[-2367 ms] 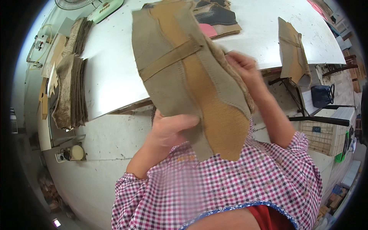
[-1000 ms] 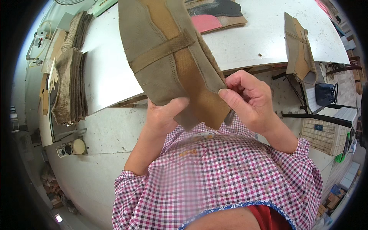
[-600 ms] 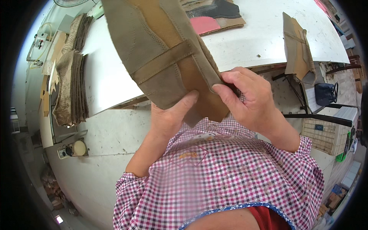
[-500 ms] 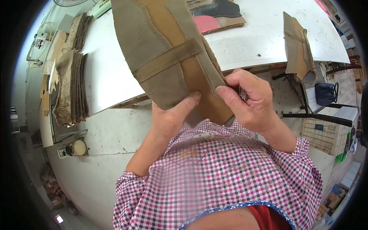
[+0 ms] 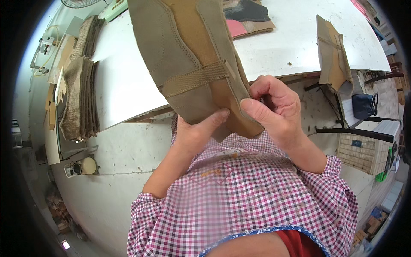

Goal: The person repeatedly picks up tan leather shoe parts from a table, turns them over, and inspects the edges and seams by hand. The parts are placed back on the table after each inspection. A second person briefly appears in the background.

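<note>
Both hands hold up a sewn boot upper of olive-grey suede-like material, its long brown middle panel edged with stitching. Across it runs a ribbed strap. My left hand grips the lower left, thumb on the front face and fingers hidden behind. My right hand pinches the right edge between thumb and bent fingers. The top of the piece runs out of view.
A white table lies beyond my hands. Brown fleecy pieces are stacked at its left. Another upper hangs over the front edge at right. Dark and pink pieces lie farther back. A cream crate stands low right.
The boot upper has shifted slightly right, and its strap now shows a ribbed surface that looked smooth before. My left hand has moved a little right; the right hand keeps its pinch.
</note>
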The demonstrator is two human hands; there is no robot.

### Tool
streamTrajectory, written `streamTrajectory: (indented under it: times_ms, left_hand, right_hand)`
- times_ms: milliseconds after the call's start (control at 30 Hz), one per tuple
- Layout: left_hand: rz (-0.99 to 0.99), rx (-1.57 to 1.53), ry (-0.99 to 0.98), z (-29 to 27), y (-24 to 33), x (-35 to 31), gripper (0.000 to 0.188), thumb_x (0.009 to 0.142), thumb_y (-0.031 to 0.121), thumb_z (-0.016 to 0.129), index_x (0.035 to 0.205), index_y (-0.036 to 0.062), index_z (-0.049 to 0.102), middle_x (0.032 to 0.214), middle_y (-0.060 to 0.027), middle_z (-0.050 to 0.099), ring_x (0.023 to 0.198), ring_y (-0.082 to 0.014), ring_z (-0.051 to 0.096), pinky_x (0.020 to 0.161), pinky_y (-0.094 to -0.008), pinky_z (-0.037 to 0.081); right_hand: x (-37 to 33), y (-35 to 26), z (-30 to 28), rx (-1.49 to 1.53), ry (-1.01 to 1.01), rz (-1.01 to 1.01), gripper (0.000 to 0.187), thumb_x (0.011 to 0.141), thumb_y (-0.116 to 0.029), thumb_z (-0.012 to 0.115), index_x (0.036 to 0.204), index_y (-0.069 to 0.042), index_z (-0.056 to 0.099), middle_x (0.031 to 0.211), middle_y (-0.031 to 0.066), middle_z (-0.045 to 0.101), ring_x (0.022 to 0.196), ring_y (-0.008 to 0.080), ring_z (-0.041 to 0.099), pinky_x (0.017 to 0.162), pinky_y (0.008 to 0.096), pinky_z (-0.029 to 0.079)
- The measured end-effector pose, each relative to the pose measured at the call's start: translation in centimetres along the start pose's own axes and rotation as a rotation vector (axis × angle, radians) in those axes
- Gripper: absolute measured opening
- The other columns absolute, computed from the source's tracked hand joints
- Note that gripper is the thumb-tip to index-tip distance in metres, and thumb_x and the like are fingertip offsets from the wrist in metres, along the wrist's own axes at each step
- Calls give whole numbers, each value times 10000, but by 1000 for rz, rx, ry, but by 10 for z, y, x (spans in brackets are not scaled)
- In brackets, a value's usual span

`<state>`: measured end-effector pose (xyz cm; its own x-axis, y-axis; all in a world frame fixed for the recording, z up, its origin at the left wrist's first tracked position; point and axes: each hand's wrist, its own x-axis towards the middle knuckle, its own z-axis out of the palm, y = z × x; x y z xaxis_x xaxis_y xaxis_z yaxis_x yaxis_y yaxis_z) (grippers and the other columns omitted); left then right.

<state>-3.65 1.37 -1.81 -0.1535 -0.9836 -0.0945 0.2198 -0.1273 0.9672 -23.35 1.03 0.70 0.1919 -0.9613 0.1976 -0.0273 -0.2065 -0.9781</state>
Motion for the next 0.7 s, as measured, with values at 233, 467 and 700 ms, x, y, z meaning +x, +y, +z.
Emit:
streamTrajectory:
  times_ms: [233, 467, 700]
  left_hand:
    - [26, 64, -31, 1, -8, 0, 348, 823, 45, 733, 1139, -1, 595, 1067, -76, 658, 970, -164, 627, 829, -308, 525]
    - [-30, 47, -80, 2, -6, 1, 356, 824, 62, 745, 1139, 1, 592, 1076, -76, 653, 986, -170, 619, 847, -312, 520]
    - [-18, 112, -104, 6, -9, 3, 384, 822, 71, 750, 1164, 6, 588, 1095, -79, 647, 1003, -178, 609, 855, -318, 512]
  right_hand:
    - [9, -14, 8, 37, 68, -16, 123, 858, -68, 656, 929, 13, 597, 792, 31, 630, 680, 70, 542, 607, 225, 446]
    - [3, -11, 2, 6, 68, -52, 154, 890, -62, 631, 1009, 31, 604, 861, 50, 652, 762, 84, 594, 682, 218, 485]
    - [3, -12, 0, 218, 67, -20, 147, 903, -33, 614, 1037, 24, 598, 910, 27, 640, 799, 42, 574, 707, 189, 471]
